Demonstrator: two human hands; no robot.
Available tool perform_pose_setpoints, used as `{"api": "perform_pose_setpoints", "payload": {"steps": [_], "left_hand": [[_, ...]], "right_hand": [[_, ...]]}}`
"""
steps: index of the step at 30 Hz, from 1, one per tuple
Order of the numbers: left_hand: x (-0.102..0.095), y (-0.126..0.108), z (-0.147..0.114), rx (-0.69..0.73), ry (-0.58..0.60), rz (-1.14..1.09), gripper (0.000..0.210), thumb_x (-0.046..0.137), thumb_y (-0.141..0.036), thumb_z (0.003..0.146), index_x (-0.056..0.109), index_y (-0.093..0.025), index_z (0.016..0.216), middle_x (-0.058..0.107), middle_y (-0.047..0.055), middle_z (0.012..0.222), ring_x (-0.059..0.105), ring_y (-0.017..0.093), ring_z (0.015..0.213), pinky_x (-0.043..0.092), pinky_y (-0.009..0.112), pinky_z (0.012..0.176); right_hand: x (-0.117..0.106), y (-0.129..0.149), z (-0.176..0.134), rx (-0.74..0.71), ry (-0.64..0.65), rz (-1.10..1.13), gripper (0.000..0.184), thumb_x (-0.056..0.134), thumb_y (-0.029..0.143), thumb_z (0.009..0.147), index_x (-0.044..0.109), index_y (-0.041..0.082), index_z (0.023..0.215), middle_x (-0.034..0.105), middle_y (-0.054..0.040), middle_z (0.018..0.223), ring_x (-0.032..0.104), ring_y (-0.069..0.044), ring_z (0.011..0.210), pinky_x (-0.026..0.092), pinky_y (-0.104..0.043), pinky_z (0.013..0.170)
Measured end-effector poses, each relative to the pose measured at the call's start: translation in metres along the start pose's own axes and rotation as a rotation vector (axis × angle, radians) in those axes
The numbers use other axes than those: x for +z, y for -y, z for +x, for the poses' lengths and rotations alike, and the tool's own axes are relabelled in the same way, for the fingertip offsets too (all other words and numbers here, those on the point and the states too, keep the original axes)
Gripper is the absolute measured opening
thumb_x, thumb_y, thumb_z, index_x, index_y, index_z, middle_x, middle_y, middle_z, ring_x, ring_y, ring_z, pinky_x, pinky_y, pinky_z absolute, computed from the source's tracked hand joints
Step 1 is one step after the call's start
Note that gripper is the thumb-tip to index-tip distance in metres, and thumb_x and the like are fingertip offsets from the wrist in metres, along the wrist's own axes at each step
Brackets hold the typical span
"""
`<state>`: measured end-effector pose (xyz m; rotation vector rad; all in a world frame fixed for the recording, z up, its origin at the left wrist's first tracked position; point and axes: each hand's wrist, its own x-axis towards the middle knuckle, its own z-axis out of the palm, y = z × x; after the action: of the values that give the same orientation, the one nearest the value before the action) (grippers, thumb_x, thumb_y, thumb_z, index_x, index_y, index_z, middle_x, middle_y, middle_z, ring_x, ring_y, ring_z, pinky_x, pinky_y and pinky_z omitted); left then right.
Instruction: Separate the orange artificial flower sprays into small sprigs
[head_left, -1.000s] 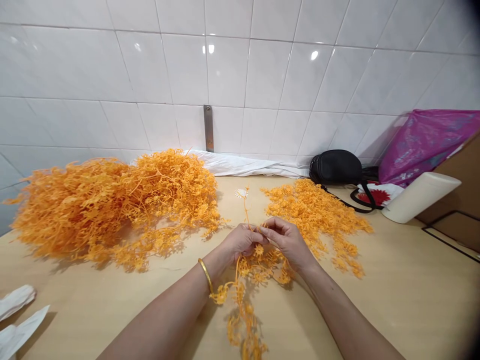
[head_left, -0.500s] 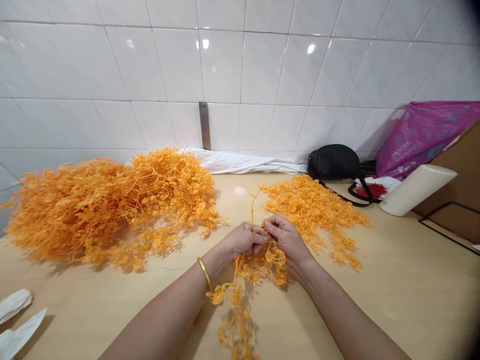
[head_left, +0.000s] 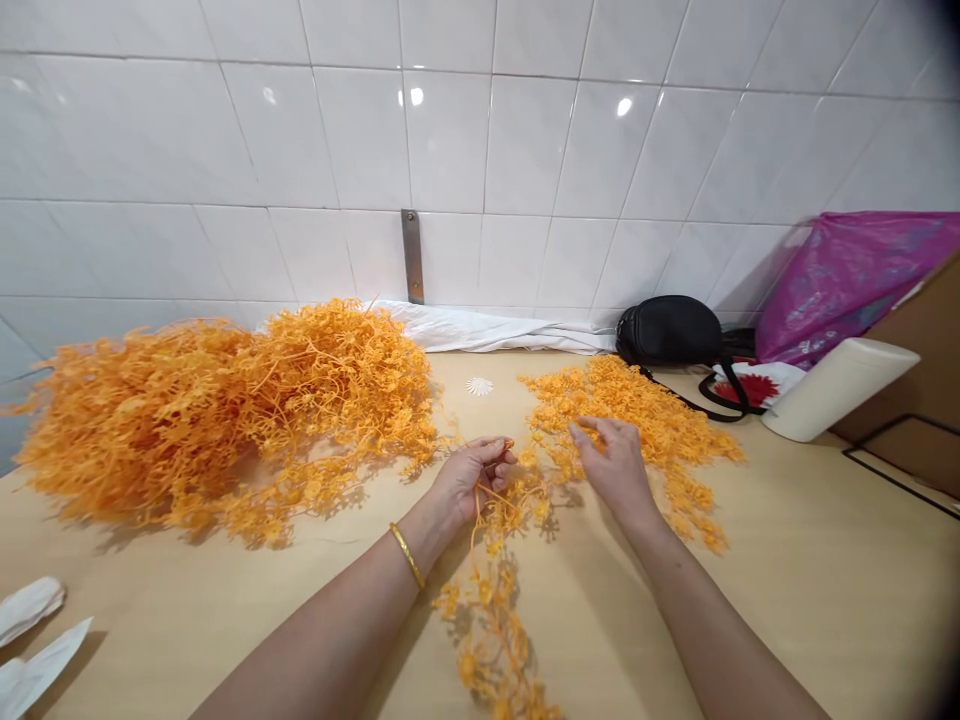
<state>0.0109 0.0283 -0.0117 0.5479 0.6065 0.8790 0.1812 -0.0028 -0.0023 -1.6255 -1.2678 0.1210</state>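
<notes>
My left hand (head_left: 480, 475), with a gold bangle at the wrist, is closed on the stem of an orange artificial flower spray (head_left: 495, 600). Its branches hang below the fingers and trail over the table toward me. To the right, my right hand (head_left: 615, 470) is off this spray, thumb and fingers loosely bent and apart. It hovers at the near-left edge of a flat heap of orange sprays (head_left: 645, 400), partly covering it. A much larger, bushy pile of orange sprays (head_left: 225, 420) lies on the left.
A white daisy-shaped piece (head_left: 479, 386) lies on the table (head_left: 337, 620) between the piles. Behind are a white cloth (head_left: 495, 330) and tiled wall. On the right stand a black bag (head_left: 667, 330), a leaning cream bottle (head_left: 840, 390), a purple plastic bag (head_left: 847, 280) and a cardboard box (head_left: 915, 370).
My right hand has let go of the spray and moved right toward the smaller heap. My left hand stays on the stem; the upright stem end above it no longer shows.
</notes>
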Motion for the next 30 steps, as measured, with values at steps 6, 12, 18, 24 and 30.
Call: {"api": "perform_pose_setpoints", "payload": {"steps": [6,12,18,24,30], "left_hand": [[-0.001,0.004,0.003,0.066,-0.011,-0.105,0.005,0.056,-0.012,0.07,0.053,-0.012,0.073,0.054,0.001,0.061,0.046,0.004,0.043,0.037,0.016,0.04],[0.004,0.007,0.002,0.062,-0.084,-0.154,0.004,0.055,-0.008,0.07,0.055,-0.012,0.072,0.054,0.001,0.057,0.05,0.006,0.044,0.041,0.017,0.044],[0.003,0.003,0.0,0.039,-0.036,-0.211,0.007,0.05,-0.005,0.072,0.054,-0.01,0.071,0.058,0.003,0.063,0.051,0.006,0.047,0.043,0.017,0.046],[0.002,-0.001,0.002,0.017,-0.004,-0.151,0.008,0.048,-0.007,0.073,0.049,-0.012,0.066,0.041,-0.005,0.045,0.028,0.001,0.032,0.025,0.013,0.033],[0.003,0.001,0.0,0.085,-0.109,0.243,0.011,0.057,-0.014,0.065,0.048,-0.014,0.06,0.033,-0.007,0.038,0.025,0.002,0.03,0.015,0.015,0.032]], "right_hand": [[-0.003,0.025,-0.014,-0.293,0.029,-0.065,0.028,0.041,0.039,0.081,0.055,0.018,0.068,0.054,-0.0042,0.07,0.047,-0.017,0.07,0.036,-0.03,0.069],[0.014,0.039,-0.034,-0.32,0.205,-0.188,0.025,0.05,0.043,0.076,0.059,0.02,0.071,0.058,-0.0037,0.074,0.045,-0.019,0.077,0.03,-0.031,0.069],[0.025,0.034,-0.039,-0.248,0.257,-0.125,0.02,0.047,0.03,0.078,0.046,0.018,0.062,0.052,-0.0005,0.065,0.042,-0.016,0.07,0.028,-0.028,0.064],[0.026,0.03,-0.035,-0.165,0.603,0.217,0.015,0.037,0.019,0.078,0.038,0.019,0.063,0.043,0.0033,0.059,0.037,-0.011,0.055,0.028,-0.022,0.05],[0.005,0.031,-0.022,-0.48,0.684,-0.298,0.021,0.035,0.0,0.066,0.047,0.017,0.067,0.052,-0.0028,0.069,0.043,-0.014,0.067,0.028,-0.024,0.06]]}}
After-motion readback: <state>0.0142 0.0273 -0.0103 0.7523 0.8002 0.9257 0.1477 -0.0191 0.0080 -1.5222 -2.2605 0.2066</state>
